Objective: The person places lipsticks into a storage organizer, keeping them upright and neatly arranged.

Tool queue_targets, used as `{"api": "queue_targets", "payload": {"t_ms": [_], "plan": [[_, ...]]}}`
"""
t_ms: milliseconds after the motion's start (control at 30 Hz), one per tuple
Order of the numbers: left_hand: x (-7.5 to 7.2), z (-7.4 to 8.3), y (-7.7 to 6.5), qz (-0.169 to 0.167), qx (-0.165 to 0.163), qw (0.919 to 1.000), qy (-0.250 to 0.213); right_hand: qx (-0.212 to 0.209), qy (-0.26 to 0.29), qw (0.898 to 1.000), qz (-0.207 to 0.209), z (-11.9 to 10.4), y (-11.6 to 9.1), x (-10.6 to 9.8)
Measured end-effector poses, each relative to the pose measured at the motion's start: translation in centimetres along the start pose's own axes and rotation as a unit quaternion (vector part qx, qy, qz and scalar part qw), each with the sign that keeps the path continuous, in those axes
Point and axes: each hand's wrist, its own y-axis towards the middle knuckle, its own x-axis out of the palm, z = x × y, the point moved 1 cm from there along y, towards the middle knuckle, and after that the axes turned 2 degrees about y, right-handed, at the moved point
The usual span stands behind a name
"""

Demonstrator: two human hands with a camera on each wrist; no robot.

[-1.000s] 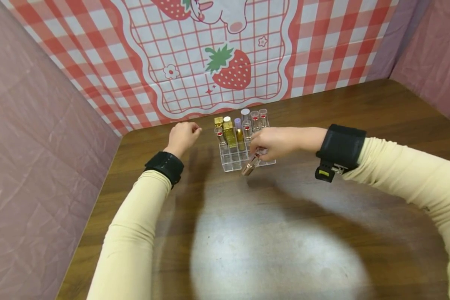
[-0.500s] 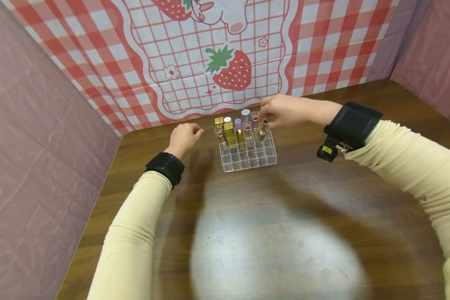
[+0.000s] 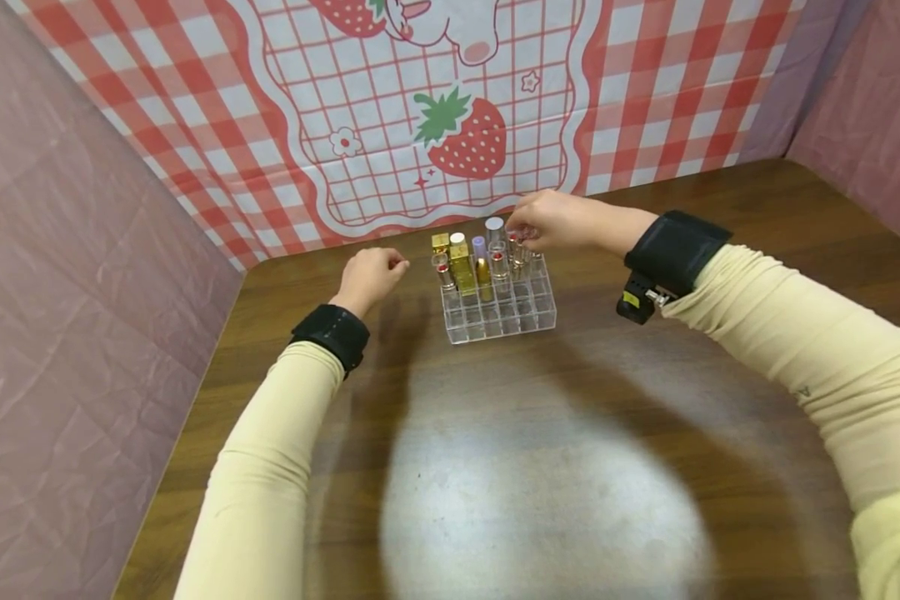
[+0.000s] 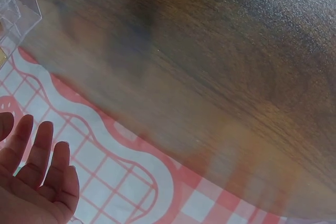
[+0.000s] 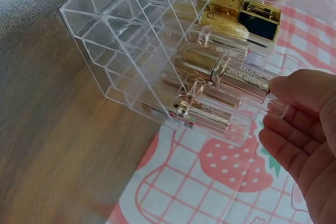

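Observation:
A clear lipstick organizer (image 3: 499, 325) stands near the back of the table, with several lipsticks upright in its rear rows. With thumb and fingers, my right hand (image 3: 558, 221) holds the clear top of a lipstick (image 5: 239, 78) whose gold end sits in an organizer slot. The right wrist view shows the thumb on that top; part of the grip is hidden. My left hand (image 3: 367, 275) rests to the organizer's left, fingers loosely curled and holding nothing. In the left wrist view, the organizer's corner (image 4: 26, 17) shows apart from that hand.
Gold-cased lipsticks (image 3: 462, 268) and a lilac-capped tube (image 3: 480, 247) stand left of the right hand. Behind the organizer hangs a strawberry-print checked cloth (image 3: 465, 137). Pink cloth (image 3: 67, 292) borders the left edge of the wooden table (image 3: 435, 383).
My right hand has carried the lipstick from in front of the organizer to its back right, then shifted slightly left, where the lipstick now stands in a slot. The left hand has stayed put.

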Motion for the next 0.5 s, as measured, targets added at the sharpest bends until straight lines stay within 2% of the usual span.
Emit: {"api": "queue_targets", "payload": {"t_ms": [500], "plan": [[0.22,-0.01,-0.36,-0.003,-0.001,1.0,0.001,0.012,-0.006,1.0,0.014,0.04,-0.1,0.67]]}}
